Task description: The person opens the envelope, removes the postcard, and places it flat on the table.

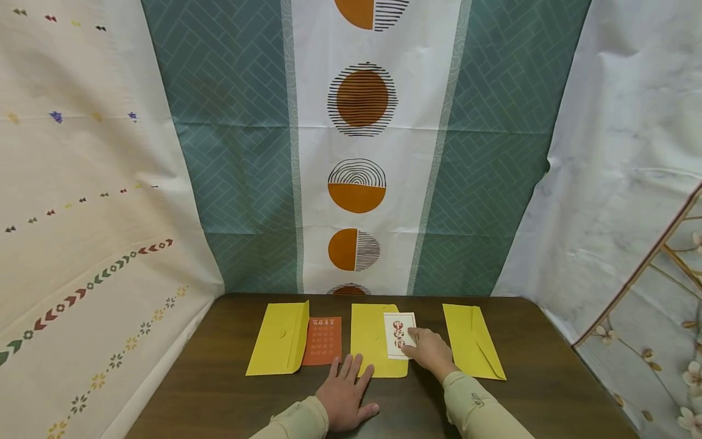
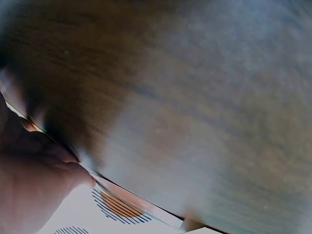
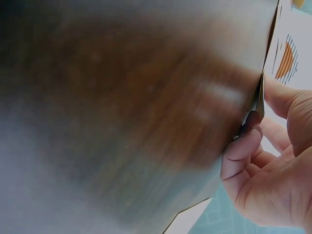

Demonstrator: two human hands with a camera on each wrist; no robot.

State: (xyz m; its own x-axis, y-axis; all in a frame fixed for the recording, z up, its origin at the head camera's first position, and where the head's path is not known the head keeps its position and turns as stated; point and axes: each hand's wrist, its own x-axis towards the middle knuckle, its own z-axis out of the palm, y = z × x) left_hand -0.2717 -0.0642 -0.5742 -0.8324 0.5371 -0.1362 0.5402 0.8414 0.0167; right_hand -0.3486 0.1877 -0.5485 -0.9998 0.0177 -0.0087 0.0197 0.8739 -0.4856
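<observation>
On the brown table (image 1: pixel 219 390) three yellow envelopes lie in a row: a left envelope (image 1: pixel 280 338), a middle envelope (image 1: pixel 368 341) and a right envelope (image 1: pixel 471 341). An orange card (image 1: pixel 322 341) lies between the left and middle ones. A white card (image 1: pixel 396 326) with red print lies on the middle envelope's right part. My right hand (image 1: pixel 430 350) rests on this card, index finger on its face, the other fingers curled at its lower right edge. My left hand (image 1: pixel 345 390) lies flat with fingers spread, its fingertips at the middle envelope's near edge.
Patterned cloths hang behind and beside the table, with a teal and white curtain (image 1: pixel 362 152) at the back. Both wrist views are blurred close-ups of the table (image 2: pixel 195 97) (image 3: pixel 122 122), with my left hand (image 2: pixel 29 185) and the curled fingers of my right hand (image 3: pixel 273 170) at their edges.
</observation>
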